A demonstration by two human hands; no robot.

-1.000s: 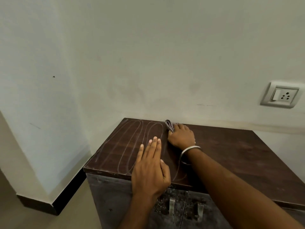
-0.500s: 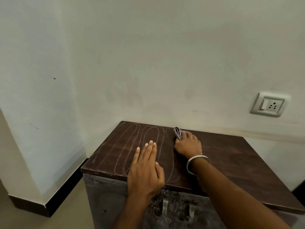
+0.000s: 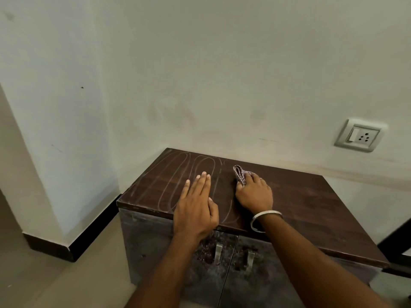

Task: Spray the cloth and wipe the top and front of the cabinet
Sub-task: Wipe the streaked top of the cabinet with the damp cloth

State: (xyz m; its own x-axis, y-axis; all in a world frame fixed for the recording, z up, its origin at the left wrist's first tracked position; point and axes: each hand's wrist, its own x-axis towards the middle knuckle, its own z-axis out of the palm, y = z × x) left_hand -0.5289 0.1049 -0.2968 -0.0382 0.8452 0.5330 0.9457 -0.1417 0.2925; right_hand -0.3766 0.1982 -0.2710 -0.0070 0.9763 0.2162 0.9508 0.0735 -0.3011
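Right hand (image 3: pixel 254 193) fingers curl over the cloth (image 3: pixel 240 175) on the cabinet (image 3: pixel 311 203); left hand (image 3: pixel 196 207) lies flat.

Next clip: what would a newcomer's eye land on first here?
The two hands on the dark cabinet top: the left hand flat near the front edge, the right hand pressing a cloth. Pale looping streaks cover the top's left part.

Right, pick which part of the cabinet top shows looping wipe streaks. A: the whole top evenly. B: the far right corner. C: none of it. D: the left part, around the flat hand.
D: pale looping streaks cover the cabinet top around the flat left hand, left of the cloth that the right hand presses down; the right part shows none.
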